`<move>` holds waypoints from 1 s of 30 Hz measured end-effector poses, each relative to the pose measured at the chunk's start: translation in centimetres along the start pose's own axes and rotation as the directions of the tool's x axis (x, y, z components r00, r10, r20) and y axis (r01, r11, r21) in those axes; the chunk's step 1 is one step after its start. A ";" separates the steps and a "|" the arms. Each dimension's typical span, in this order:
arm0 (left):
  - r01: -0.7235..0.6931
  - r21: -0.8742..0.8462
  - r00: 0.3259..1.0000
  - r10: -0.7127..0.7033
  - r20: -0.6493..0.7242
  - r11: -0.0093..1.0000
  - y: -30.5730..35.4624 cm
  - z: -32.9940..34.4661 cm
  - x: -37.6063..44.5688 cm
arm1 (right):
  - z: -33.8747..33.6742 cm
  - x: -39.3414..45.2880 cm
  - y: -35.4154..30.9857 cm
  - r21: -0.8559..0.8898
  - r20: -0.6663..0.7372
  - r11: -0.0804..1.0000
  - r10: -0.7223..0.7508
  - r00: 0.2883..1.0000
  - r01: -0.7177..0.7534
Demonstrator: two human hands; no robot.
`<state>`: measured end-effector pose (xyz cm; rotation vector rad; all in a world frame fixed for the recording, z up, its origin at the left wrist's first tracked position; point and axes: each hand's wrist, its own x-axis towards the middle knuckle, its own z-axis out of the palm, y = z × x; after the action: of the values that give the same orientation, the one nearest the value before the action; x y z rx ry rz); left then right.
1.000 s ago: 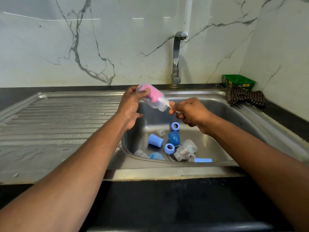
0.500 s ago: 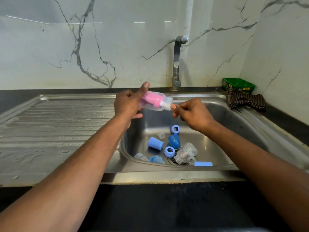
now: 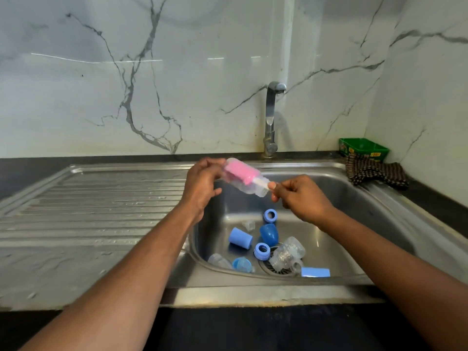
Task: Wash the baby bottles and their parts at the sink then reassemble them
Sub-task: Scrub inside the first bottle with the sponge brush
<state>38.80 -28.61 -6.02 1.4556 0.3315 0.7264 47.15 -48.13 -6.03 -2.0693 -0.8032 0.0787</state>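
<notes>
Fingers of the left hand grip the clear bottle over the sink's back edge while the right hand pinches the pink brush's handle; wet plastic could slip into the parts below.

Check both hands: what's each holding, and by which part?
Left hand holds the clear bottle by its base end. Right hand pinches the white handle of the pink brush, whose head is inside the bottle.
</notes>
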 end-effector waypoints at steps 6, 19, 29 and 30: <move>0.044 0.008 0.985 -0.042 -0.169 0.999 0.0 0.0 0.0 | 1.3 -0.5 -0.9 -0.164 0.000 0.981 -0.102 0.995 0.100; -0.032 0.225 0.972 0.082 -0.219 0.974 0.4 -0.1 0.2 | 1.2 -0.5 -0.8 -0.119 0.081 0.988 -0.093 0.992 0.102; -0.097 0.021 0.995 0.098 -0.033 0.995 -0.7 0.6 0.1 | 0.1 -0.1 0.0 0.225 0.100 0.973 0.036 0.994 -0.058; -0.097 0.105 0.992 0.105 -0.074 0.990 -0.6 0.5 0.1 | 0.2 0.0 0.0 0.120 0.084 0.993 0.011 0.996 -0.021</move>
<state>39.33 -28.93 -6.57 1.5504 0.3621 0.8611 47.06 -47.97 -6.16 -1.9689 -0.8124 0.2190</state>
